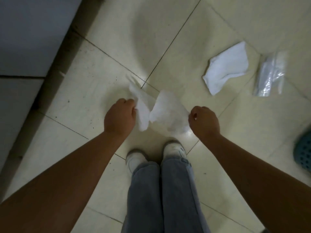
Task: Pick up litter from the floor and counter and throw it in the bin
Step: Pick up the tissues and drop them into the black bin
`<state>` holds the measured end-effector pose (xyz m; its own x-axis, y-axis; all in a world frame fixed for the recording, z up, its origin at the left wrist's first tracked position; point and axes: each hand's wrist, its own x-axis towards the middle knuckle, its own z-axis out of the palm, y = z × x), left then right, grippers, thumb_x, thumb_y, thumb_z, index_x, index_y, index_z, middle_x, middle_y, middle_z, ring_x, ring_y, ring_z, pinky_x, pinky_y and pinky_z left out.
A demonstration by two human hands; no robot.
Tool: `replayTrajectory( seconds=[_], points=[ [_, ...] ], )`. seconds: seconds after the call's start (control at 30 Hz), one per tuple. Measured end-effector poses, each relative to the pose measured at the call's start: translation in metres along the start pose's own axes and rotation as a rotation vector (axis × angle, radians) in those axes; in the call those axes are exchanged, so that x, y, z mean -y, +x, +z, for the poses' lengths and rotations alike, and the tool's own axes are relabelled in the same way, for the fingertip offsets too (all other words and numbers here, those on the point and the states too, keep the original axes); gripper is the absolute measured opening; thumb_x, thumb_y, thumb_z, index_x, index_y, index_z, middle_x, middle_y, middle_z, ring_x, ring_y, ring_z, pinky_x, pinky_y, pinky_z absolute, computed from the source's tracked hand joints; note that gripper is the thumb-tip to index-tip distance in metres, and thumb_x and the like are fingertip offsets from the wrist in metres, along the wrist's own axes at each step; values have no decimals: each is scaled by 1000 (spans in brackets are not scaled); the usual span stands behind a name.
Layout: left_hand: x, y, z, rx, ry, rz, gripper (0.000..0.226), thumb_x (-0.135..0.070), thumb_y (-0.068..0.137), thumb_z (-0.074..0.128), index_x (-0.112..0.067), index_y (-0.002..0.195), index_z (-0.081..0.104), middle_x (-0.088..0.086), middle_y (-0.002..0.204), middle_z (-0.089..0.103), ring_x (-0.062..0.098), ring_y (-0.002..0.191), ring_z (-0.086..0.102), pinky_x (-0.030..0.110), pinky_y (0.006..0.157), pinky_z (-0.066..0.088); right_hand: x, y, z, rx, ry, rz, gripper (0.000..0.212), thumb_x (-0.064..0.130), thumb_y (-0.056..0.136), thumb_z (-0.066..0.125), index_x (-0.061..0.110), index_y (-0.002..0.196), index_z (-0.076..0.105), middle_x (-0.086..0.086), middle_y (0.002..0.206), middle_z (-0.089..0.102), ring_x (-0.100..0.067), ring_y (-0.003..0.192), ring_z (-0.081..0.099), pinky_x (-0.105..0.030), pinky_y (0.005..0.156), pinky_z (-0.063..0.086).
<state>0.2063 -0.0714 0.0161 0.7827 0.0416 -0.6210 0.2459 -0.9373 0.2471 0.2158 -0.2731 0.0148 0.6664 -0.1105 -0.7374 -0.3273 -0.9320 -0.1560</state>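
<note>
— Tissue (141, 106), thin and soft, hangs crumpled from the left hand (119, 117); its fingers are curled into a fist around the top of it, and a wispy corner sticks up past the knuckles.

— And the other fist?

— Right hand (204, 122) is closed the same way, pinching a second white sheet (165, 113), broader and puckered, that droops to the inside. Both pieces hang above the floor (168, 22), nearly touching each other, just ahead of two white shoes (175, 148) and grey denim trouser legs (161, 190).

— What litter lies loose?

— Folded white paper towel (226, 67), quilted-looking with a ragged outline, flat on the glossy cream tiles to the right. Just beside it, farther right, a clear plastic wrapper (270, 76), crinkled and catching glints.

— Room around them?

— Open tile ahead and between the hands and those two pieces. On the left a dark recessed kickboard (55, 68) runs diagonally beneath pale cabinet fronts (30, 34), with grit along that edge. At the right border a teal perforated object (303, 153), rounded, is cut off by the frame; I cannot tell what it is.
</note>
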Motion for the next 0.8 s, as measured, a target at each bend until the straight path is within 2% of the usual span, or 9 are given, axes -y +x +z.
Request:
replayTrajectory(
  seconds=[0.17,0.27,0.37,0.43,0.5,0.53,0.6,0.7,0.8],
  points=[
    [-68,-50,-74,-27,-45,104,18,-8,93,53,5,100,63,24,96,63,37,89,60,33,66,40,-12,-69,-73,-19,255,15,21,10,92,50,-6,96,62,-24,99,70,-37,93,65,-35,78,51],
    [-122,-74,-120,-83,-33,208,18,-5,89,58,6,101,66,28,98,60,41,88,60,40,73,49,-30,-111,-127,-73,391,34,19,6,90,51,-7,98,61,-24,92,69,-35,86,63,-34,73,49],
    [-185,-94,-157,-70,47,334,21,-7,90,56,3,106,66,27,107,56,39,93,57,39,77,49,-61,-150,-180,-190,490,74,22,2,91,47,-4,108,59,-13,76,61,-24,73,53,-26,66,41],
    [-232,-110,-171,-57,73,444,22,-6,90,55,3,106,67,26,108,55,38,95,57,39,75,49,-91,-177,-211,-290,535,101,30,1,92,45,0,118,59,-19,89,66,-27,79,56,-28,73,44],
    [-282,-131,-178,-31,114,541,21,-5,89,56,4,105,67,26,110,56,39,93,59,40,74,51,-126,-206,-237,-381,571,146,32,1,93,44,2,120,61,-21,113,67,-31,99,62,-28,89,46],
    [-308,-142,-178,-23,118,596,18,-3,88,57,6,100,68,27,106,57,40,88,61,41,72,53,-146,-221,-248,-422,596,180,31,1,93,45,1,119,62,-21,117,66,-32,105,61,-28,92,46],
    [-361,-165,-171,-4,90,699,12,2,84,61,9,90,69,29,98,60,41,78,65,40,67,54,-189,-247,-265,-503,680,281,29,0,93,45,-3,116,63,-23,117,65,-34,105,62,-29,92,46],
    [-443,-195,-141,76,72,764,21,-5,92,52,9,99,67,27,108,58,39,88,64,37,75,51,-264,-281,-280,-572,758,451,29,1,93,47,-4,117,62,-23,120,64,-34,109,60,-26,94,43],
    [-527,-219,-96,159,24,832,27,-9,92,49,9,97,67,29,106,60,39,91,64,38,78,50,-351,-303,-283,-576,767,582,29,5,94,48,-2,120,61,-24,122,62,-35,111,58,-29,94,41]
  ],
)
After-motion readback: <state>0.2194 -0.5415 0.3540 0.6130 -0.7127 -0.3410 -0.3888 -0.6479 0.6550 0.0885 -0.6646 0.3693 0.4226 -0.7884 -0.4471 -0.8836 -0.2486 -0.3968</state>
